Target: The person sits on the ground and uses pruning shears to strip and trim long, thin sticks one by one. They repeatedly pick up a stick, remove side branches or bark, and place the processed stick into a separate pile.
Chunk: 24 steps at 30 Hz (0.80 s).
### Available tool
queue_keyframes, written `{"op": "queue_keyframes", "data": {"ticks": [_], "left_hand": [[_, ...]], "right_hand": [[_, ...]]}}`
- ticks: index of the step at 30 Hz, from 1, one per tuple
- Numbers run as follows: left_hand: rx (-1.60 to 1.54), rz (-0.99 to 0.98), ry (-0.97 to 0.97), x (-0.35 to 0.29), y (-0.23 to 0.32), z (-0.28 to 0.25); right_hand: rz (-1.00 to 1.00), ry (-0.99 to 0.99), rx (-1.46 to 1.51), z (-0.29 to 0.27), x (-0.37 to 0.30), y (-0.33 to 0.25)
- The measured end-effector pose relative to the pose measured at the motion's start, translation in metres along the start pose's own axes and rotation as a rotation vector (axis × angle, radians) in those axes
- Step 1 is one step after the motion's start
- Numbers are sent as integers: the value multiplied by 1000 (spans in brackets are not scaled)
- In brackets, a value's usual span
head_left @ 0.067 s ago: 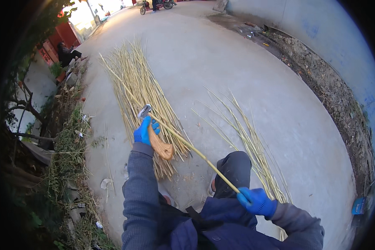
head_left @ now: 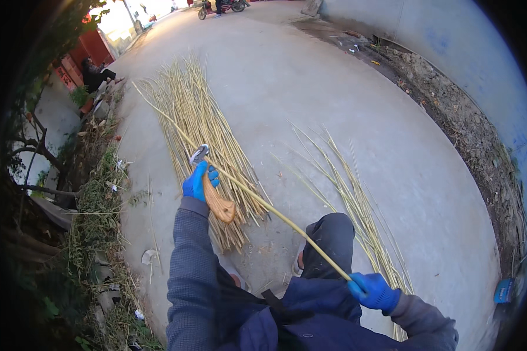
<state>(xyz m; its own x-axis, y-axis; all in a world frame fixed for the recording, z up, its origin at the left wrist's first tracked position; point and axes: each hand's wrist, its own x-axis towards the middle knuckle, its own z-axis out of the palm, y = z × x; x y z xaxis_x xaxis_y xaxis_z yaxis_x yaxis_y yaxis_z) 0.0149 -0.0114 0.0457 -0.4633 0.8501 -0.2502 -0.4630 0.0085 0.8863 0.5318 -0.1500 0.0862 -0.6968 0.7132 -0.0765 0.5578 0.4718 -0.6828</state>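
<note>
My left hand, in a blue glove, is closed around a curved wooden-handled tool with a short metal head, perhaps a blade. A long, thin yellowish cane passes by the metal head and slants up to the far left. Its thick near end is gripped by my right hand, gloved in blue too, over my right thigh. Whether the metal touches the cane cannot be made out. Beneath the tool a large bundle of similar canes lies on the ground. A smaller, looser pile of canes lies to the right.
Concrete pavement stretches ahead. Dry weeds and branches border the left side, where a person sits. A dirt strip and pale wall run along the right. A motorbike stands far off.
My right hand has shifted right and slightly down, with the cane's near end. My left hand and the tool have moved a little left and up.
</note>
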Motion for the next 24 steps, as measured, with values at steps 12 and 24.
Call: {"op": "queue_keyframes", "data": {"ticks": [12, 24], "left_hand": [[-1, -213, -124, -93, -75, 77], [93, -85, 165, 16, -7, -64]], "right_hand": [[234, -193, 426, -20, 98, -7], [-113, -17, -50, 1, -44, 12]]}}
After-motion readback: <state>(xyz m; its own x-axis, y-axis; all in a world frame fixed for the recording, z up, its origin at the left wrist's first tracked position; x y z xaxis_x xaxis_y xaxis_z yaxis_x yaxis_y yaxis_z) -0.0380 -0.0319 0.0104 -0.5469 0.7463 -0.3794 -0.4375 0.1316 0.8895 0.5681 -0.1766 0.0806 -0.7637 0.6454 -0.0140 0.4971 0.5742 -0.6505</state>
